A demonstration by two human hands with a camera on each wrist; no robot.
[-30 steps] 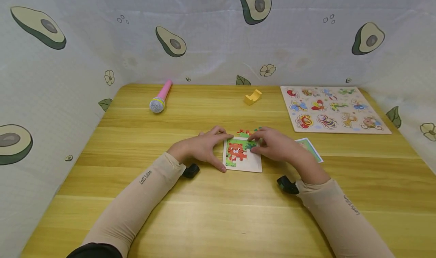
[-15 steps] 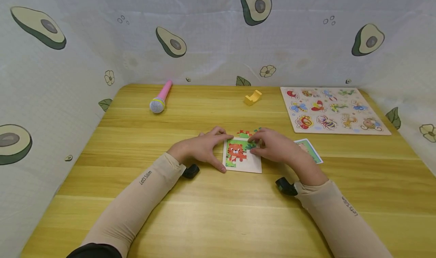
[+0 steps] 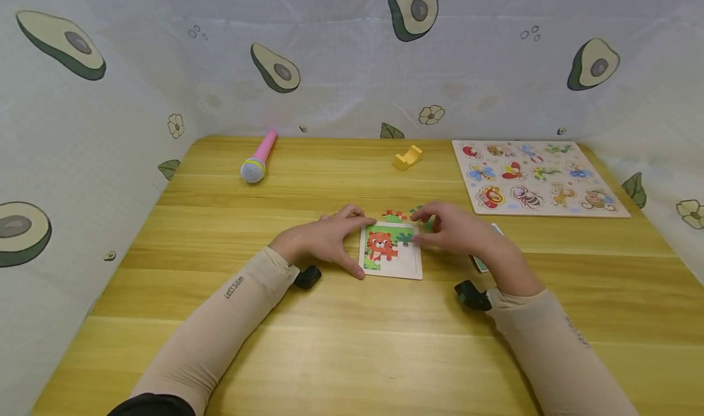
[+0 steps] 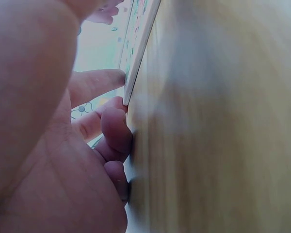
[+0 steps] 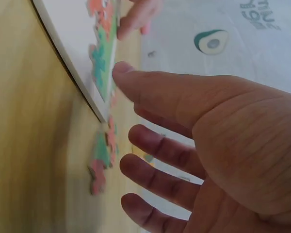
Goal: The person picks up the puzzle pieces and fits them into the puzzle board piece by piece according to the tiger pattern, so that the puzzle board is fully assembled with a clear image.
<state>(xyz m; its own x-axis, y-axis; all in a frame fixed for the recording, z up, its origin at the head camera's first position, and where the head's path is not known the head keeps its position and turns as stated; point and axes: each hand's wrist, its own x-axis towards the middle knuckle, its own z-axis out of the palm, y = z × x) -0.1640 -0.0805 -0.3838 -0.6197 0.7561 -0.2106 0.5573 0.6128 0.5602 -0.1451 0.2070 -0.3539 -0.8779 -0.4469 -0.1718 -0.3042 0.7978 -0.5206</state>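
Note:
A small white jigsaw board (image 3: 407, 266) lies on the wooden table with part of a picture assembled on it: an orange tiger (image 3: 381, 244) and a green plant (image 3: 404, 237). My left hand (image 3: 324, 237) holds the board at its left side, thumb at the near corner and index finger at the far corner. Just off the board's right edge, my right hand (image 3: 459, 229) hovers with its fingers apart and nothing between them. Beyond the board lie loose jigsaw pieces (image 3: 395, 217), also seen in the right wrist view as green and red pieces (image 5: 99, 165), partly behind my right hand.
Under my right forearm a green-and-white card (image 3: 481, 264) is mostly hidden. Farther back are a pink toy microphone (image 3: 258, 157), a yellow curved block (image 3: 407, 158) and an insect puzzle board (image 3: 541, 181) at the right. An avocado-print cloth (image 3: 341, 55) hangs behind the table.
My right hand has drawn back to the right off the board, uncovering the green plant piece and now covering more of the card. My left hand stays put.

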